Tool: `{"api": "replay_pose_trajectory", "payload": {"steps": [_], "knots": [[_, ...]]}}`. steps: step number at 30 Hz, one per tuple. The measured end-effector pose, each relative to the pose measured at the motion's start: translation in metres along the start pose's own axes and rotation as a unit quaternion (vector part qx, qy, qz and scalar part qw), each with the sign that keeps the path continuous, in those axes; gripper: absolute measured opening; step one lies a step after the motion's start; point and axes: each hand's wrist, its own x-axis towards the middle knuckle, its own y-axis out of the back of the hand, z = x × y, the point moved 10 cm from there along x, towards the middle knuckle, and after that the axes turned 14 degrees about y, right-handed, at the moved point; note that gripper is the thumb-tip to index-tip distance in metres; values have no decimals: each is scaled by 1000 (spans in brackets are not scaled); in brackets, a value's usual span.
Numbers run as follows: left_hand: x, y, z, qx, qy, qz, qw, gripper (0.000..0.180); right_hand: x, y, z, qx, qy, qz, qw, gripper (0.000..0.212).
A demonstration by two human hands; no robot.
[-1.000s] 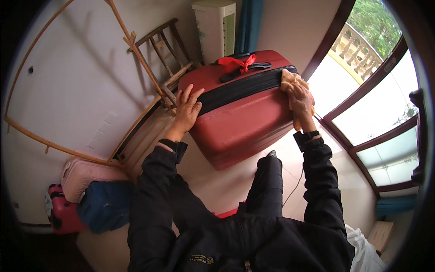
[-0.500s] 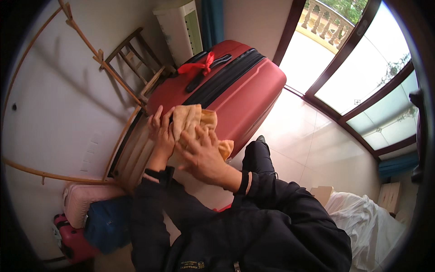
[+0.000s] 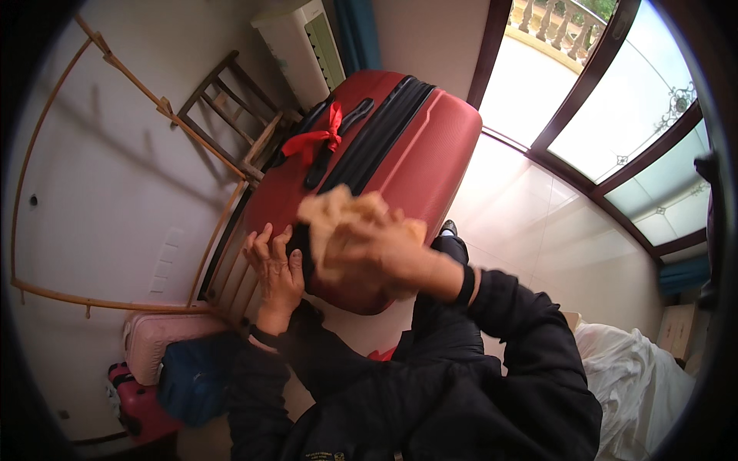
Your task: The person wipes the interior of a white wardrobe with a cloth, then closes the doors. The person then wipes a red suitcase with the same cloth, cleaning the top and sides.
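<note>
Head view: right hand (image 3: 388,250), grip unclear, has a cloth (image 3: 324,213) at the suitcase's (image 3: 446,146) near edge, seemingly mid-wipe. Left hand (image 3: 278,275), fingers spread, should brace steadily.

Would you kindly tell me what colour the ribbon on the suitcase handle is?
The ribbon is red, shown in the head view.

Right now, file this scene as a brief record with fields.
Left hand: spread, at the suitcase's near left edge
Right hand: on the cloth, motion-blurred; grip unclear
Cloth: tan, bunched, over the suitcase's near end
Suitcase: red, with black band
Ribbon: red, tied to the handle
Left side: pink case, blue bag
Right side: glass door, white sheet
</note>
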Motion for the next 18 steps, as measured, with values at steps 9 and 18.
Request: {"api": "replay_pose_trajectory", "payload": {"steps": [9, 18], "knots": [[1, 2, 4, -46, -5, -2, 999, 40, -61, 94, 265, 56, -184, 115, 975, 36], [-4, 1, 6, -58, 2, 19, 998, 43, -33, 68, 255, -240, -180, -51, 953, 44]]}}
